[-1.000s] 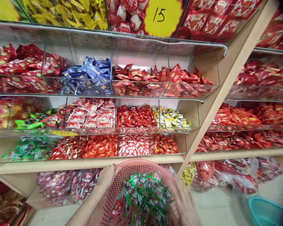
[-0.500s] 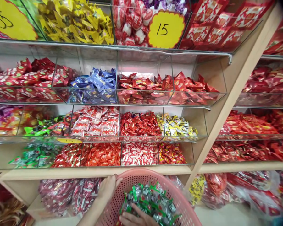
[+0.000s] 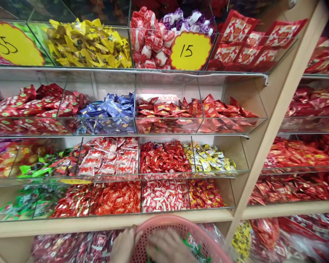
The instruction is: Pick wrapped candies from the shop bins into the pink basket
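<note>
A pink perforated basket (image 3: 164, 221) shows at the bottom edge of the view, below the shelves. My left hand (image 3: 123, 245) grips its left rim with the fingers curled over it. My right hand (image 3: 168, 246) is inside the basket, blurred, resting on the green-and-silver wrapped candies (image 3: 199, 252). I cannot make out whether its fingers are closed on any of them. Most of the basket and both forearms are cut off by the frame.
Clear-fronted bins on wooden shelves hold wrapped sweets: red packs (image 3: 197, 109), blue packs (image 3: 109, 109), yellow ones (image 3: 87, 44), green ones (image 3: 22, 208). A yellow "15" tag (image 3: 190, 50) and a "35" tag (image 3: 11, 45) hang up top. A slanted wooden post (image 3: 274, 120) stands right; bagged candy lies below.
The view has tilted upward, so the shelves have slid down and the basket has sunk to the bottom edge. My right hand went into the basket onto the candies; the left kept the rim.
</note>
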Motion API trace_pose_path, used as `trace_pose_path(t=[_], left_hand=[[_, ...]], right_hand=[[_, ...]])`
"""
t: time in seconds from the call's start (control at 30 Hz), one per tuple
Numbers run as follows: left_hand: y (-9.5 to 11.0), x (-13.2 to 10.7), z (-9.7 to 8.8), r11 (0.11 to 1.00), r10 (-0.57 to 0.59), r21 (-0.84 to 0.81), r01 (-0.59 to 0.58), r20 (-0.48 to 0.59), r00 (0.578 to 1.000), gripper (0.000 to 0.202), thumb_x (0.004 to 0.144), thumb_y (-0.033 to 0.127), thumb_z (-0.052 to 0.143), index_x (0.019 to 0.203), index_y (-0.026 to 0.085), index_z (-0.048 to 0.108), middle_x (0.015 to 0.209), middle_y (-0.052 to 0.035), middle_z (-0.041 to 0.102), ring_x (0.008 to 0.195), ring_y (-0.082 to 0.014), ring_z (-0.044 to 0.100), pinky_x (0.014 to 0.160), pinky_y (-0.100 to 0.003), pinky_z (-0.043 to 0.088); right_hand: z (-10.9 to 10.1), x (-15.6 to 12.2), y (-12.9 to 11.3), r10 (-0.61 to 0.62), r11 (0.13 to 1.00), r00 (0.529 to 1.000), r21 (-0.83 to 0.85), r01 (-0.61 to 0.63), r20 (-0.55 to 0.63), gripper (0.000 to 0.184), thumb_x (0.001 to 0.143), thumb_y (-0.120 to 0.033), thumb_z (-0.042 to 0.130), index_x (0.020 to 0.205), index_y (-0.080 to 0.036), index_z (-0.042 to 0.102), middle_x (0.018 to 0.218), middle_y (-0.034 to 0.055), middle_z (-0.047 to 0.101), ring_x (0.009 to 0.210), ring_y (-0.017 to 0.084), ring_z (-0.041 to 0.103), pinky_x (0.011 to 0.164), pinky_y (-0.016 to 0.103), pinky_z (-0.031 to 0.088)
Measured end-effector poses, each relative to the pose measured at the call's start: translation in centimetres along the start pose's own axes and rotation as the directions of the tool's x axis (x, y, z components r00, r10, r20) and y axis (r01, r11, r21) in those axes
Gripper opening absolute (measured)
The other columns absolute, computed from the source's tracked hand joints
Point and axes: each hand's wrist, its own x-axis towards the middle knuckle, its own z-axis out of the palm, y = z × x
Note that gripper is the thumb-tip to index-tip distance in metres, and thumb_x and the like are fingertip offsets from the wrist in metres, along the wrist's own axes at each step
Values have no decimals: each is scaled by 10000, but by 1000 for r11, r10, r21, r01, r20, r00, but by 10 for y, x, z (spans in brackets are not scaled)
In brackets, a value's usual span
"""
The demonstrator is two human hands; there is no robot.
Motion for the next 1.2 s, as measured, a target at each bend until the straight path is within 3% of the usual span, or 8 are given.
trace_pose_path(t=[0.13, 0.2, 0.37, 0.57, 0.9, 1.03, 1.13, 1.2], left_hand=[[-5, 2, 5, 1000, 1, -22, -1, -7, 1000, 432, 915, 400, 245, 1082, 173, 573, 967, -141, 679, 929, -263, 644, 757, -358, 480], [-6, 1, 5, 1000, 11, -5, -11, -21, 1000, 436, 917, 396, 241, 1066, 171, 583, 965, -143, 676, 929, -266, 643, 762, -362, 480], [-5, -1, 4, 1000, 3, 0, -3, -9, 1000, 419, 917, 374, 260, 1101, 177, 580, 973, -135, 677, 924, -264, 644, 772, -368, 487], [-6, -1, 5, 1000, -3, -2, 3, -1, 1000, 423, 918, 363, 261, 1119, 174, 582, 982, -139, 675, 933, -273, 642, 775, -382, 493], [-5, -2, 5, 999, -10, 42, 11, -22, 1000, 426, 924, 359, 259, 1136, 176, 579, 954, -119, 685, 897, -273, 651, 756, -395, 508], [-3, -2, 4, 997, -3, 75, 5, -27, 1000, 442, 928, 357, 240, 1096, 159, 599, 934, -124, 684, 882, -280, 652, 739, -406, 509], [0, -4, 2, 996, -18, 92, 19, -11, 1000, 448, 928, 365, 237, 1043, 150, 613, 939, -129, 679, 889, -277, 648, 748, -403, 504], [1, -5, -1, 995, -21, 96, 21, 4, 1000, 439, 929, 363, 237, 1037, 152, 607, 957, -124, 674, 902, -266, 644, 760, -390, 500]], right_hand=[[-103, 82, 51, 294, 953, 942, 123, -276, -162, 320, 874, -163, 422, 1186, -184, 490, 1091, 94, 595, 1048, 220, 509, 893, 410, 427], [-130, 113, 83, 402, 916, 886, 99, -389, -231, 307, 856, -186, 458, 1162, -177, 491, 1073, 101, 585, 1026, 241, 497, 872, 424, 422], [-125, 151, 139, 625, 779, 765, 75, -622, -152, 359, 779, -259, 580, 1099, -140, 471, 1037, 110, 595, 954, 237, 522, 847, 389, 415], [-109, 160, 155, 712, 702, 696, 94, -706, -92, 357, 741, -198, 577, 1076, -140, 470, 943, 79, 625, 869, 208, 549, 784, 331, 407], [-130, 132, 141, 522, 839, 803, 5, -543, -287, 353, 813, -200, 509, 1161, -192, 453, 1062, 87, 614, 963, 252, 521, 833, 397, 407], [-139, 107, 108, 513, 854, 780, 120, -507, -358, 358, 842, -235, 513, 1192, -218, 435, 1084, 87, 589, 1015, 249, 514, 872, 416, 411], [-114, 76, 62, 552, 831, 776, 269, -486, -304, 351, 852, -241, 512, 1194, -239, 432, 1109, 74, 569, 1044, 221, 513, 892, 378, 425], [-77, 48, 29, 553, 806, 824, 330, -492, -121, 374, 842, -207, 515, 1203, -261, 431, 1130, 56, 571, 1062, 206, 514, 897, 345, 431]])
